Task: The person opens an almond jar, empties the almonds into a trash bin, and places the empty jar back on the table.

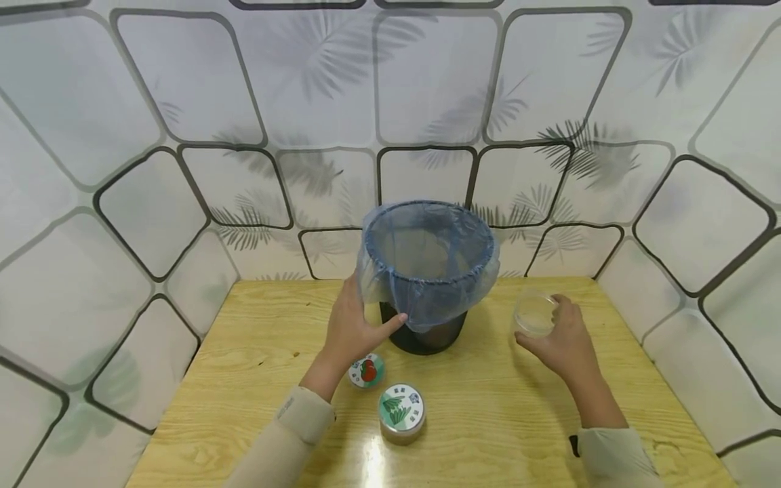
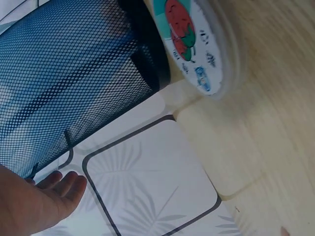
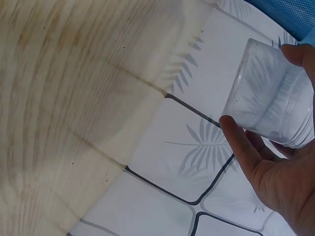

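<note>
The patterned wall covering (image 1: pixel 317 74), printed with dark rounded outlines and feathery leaves, was seen behind and on both sides of the wooden table (image 1: pixel 506 420). Toward the table's far edge a black mesh bin (image 1: pixel 425 341) was stood upright, its rim and upper part draped with a thin blue liner (image 1: pixel 427 298). Pale sleeves (image 1: pixel 305 413) were worn on both arms. The left hand (image 1: pixel 356 322) was placed at the bin's left side, below the rim, the thumb spread wide from the slightly bent fingers; how firmly the bin was pressed could not be told. To the right of the bin, a clear jar (image 3: pixel 268 91) was held by the right hand (image 1: pixel 564 335), gripped between thumb and curved fingers. In front of the bin a round container with a green-vegetable label (image 1: pixel 401 412) was set upright. Just beside it, near the left wrist and the bin's base, a tomato-labelled container (image 1: pixel 367 371) was placed.
</note>
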Motion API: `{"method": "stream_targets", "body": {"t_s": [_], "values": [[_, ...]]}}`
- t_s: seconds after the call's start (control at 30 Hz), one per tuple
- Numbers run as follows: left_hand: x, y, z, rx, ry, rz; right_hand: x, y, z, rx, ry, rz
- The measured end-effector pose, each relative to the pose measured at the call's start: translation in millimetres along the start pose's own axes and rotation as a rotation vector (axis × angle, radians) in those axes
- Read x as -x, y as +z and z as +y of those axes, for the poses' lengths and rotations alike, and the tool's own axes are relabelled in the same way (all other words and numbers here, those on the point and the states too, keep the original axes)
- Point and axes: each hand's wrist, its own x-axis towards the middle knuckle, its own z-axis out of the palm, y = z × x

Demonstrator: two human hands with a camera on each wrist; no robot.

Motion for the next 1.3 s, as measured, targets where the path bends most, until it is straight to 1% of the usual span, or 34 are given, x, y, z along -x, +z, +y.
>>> {"method": "stream_targets", "body": {"t_s": [0.2, 0.4, 0.6, 0.8, 0.97, 1.1, 1.3], "values": [[10.9, 1.8, -1.8, 0.006, -0.021, -0.05, 2, 1.9, -1, 0.017, 0.004, -0.032], [19.9, 2.6, -5.3, 0.003, -0.03, -0.089, 3, 5.7, 1, 0.013, 0.029, -0.087], [27.4, 4.1, -12.3, 0.008, -0.045, -0.126, 2, 10.0, 3, 0.031, 0.022, -0.094], [32.3, 4.4, -16.7, -0.023, -0.081, -0.151, 2, 14.1, 6, 0.051, 0.035, -0.119], [36.3, 2.2, -17.9, -0.046, -0.122, -0.191, 2, 17.1, 7, 0.049, 0.045, -0.137], [39.7, 1.8, -21.6, -0.044, -0.151, -0.229, 4, 18.0, 8, 0.059, 0.051, -0.15], [44.4, 2.2, -26.4, -0.064, -0.198, -0.286, 5, 17.8, 7, 0.047, 0.066, -0.17]]}}
